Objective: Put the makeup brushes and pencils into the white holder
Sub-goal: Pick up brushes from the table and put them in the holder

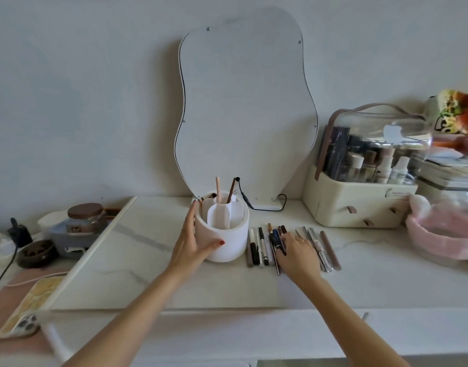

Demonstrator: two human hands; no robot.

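The white holder (pixel 227 242) stands upright at the middle of the marble tabletop, with inner dividers and two or three brush handles (pixel 218 190) sticking out of it. My left hand (pixel 190 243) wraps its left side, thumb across the front. Right of the holder lies a row of several makeup pencils and brushes (pixel 259 247), side by side. My right hand (pixel 297 254) rests flat on the middle of that row, fingers over a dark blue pencil (pixel 275 238). Whether it grips one I cannot tell.
A wavy mirror (pixel 243 107) leans on the wall behind the holder, its black cable (pixel 264 207) trailing on the table. A cream cosmetics organizer (pixel 360 202) and a pink cloth basket (pixel 444 234) stand at the right. Jars (pixel 84 221), a dark bowl (pixel 35 254) and a phone (pixel 29 311) sit at the left.
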